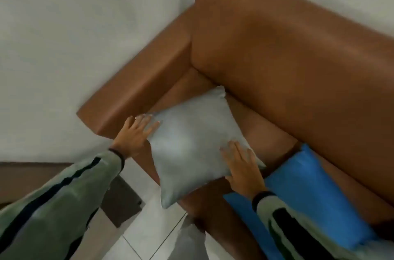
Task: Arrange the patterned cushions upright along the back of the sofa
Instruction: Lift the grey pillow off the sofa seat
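Note:
A pale grey cushion [191, 144] lies over the left end of the brown leather sofa seat [275, 132], one corner near the backrest [287, 51] and another hanging past the seat's front edge. My left hand [136, 134] presses its left corner with fingers spread. My right hand [243, 168] lies flat on its right edge, thumb under the side. Whether either hand truly grips it I cannot tell, though both are touching it. A blue cushion [309, 193] lies flat on the seat to the right, partly under my right sleeve.
The sofa's left armrest [136, 87] runs beside the grey cushion, against a white wall [74, 36]. Below are white floor tiles [149, 227], a dark brown low surface [119, 202], and another greyish cushion-like shape [187, 240] at the bottom edge.

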Tool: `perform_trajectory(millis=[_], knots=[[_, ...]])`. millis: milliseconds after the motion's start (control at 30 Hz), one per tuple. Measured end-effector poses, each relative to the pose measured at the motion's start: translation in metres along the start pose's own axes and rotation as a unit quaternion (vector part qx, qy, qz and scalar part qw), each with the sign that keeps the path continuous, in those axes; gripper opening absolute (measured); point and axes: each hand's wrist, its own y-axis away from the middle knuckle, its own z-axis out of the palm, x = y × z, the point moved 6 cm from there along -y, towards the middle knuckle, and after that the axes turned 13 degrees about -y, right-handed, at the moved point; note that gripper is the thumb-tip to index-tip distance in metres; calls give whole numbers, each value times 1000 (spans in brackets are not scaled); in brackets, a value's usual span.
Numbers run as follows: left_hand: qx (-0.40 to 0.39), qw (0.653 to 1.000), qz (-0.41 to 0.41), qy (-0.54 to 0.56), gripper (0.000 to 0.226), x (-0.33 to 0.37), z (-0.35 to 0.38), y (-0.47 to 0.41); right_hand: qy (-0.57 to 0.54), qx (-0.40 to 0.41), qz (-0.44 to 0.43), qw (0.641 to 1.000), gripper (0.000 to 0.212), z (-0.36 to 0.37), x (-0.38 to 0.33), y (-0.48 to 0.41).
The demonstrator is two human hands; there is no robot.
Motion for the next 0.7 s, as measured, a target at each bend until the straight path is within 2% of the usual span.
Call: perform_trajectory(millis=[67,133,233,300,367,467,500,567,667,700], knots=[[10,1000,-3,27,78,3,21,-17,24,-29,47,998,122,38,10,-14],[-28,999,1,32,74,16,54,-35,55,-21,75,995,128,69,18,-24],[-31,996,-12,82,94,25,79,-64,115,-8,76,991,105,87,29,-53],[-24,987,-7,156,97,24,79,-72,133,6,67,989,92,82,27,-66],[-3,970,19,240,89,18,72,-73,93,-5,81,992,88,67,25,-71],[33,948,15,315,73,-15,40,-69,-73,31,96,992,84,13,24,-69],[46,942,7,333,68,-28,25,-68,-153,41,102,982,78,-8,26,-68],[92,929,-17,358,56,-56,-13,-73,-321,101,125,933,60,-51,36,-68],[180,914,-69,357,64,-99,-88,-96,-482,238,206,818,19,-124,58,-77],[195,908,-81,363,68,-112,-118,-106,-506,272,209,792,12,-148,64,-84]])
